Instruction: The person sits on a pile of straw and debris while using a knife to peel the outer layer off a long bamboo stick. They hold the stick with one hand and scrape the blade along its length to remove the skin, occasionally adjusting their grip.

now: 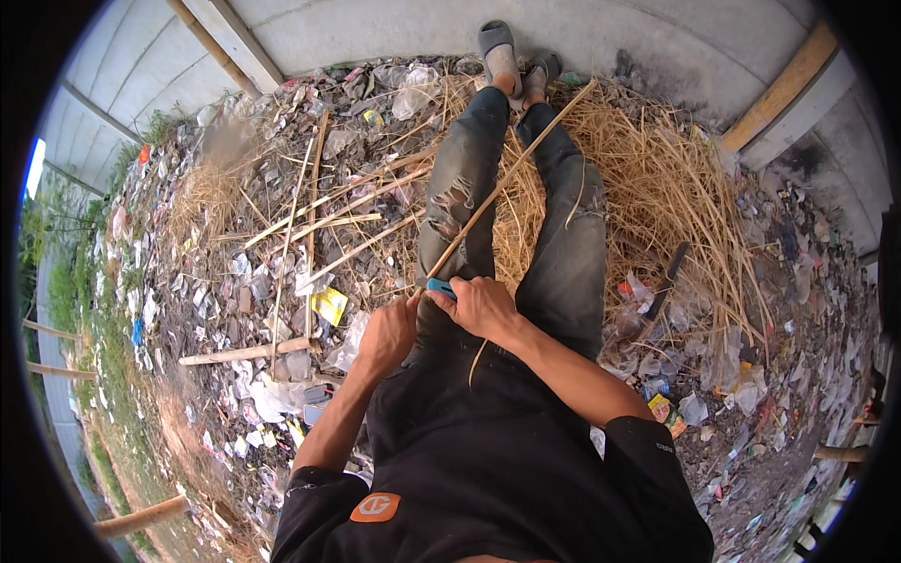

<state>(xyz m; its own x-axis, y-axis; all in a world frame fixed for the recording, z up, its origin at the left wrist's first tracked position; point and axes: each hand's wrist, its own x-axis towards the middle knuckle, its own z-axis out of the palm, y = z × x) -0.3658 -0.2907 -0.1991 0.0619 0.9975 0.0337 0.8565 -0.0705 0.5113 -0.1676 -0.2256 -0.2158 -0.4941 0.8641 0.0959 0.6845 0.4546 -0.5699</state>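
— Two hands meet over the lap, right? What are they holding?

— Yes. The right hand (483,308) has its fingers clamped on a tool with a blue handle (439,286), and the left hand (387,336) is curled shut just beside it, at the near end of a long bamboo strip (511,176). The strip runs up and away between the person's legs, past the knees, and ends near the grey sandals (497,42) by the far wall.

— And where is the person sitting?

— On the ground, outdoors, legs stretched out in torn grey jeans (460,178). Under and around the legs lies a thick heap of dry straw (657,178), thickest on the right side.

— What about the rest of the ground?

— Mostly litter (235,300): plastic wrappers, scraps of paper and bags spread across bare dirt, left and right. More bamboo strips (319,216) lie crossed on the left of the legs, with a thicker pole (246,353) nearer the person. A dark-handled blade (664,281) rests on the straw to the right.

— Any walls?

— A pale concrete wall (657,38) curves along the far edge, with wooden beams (784,86) leaning on it at the right and left corners. Grass shows along the far left edge.
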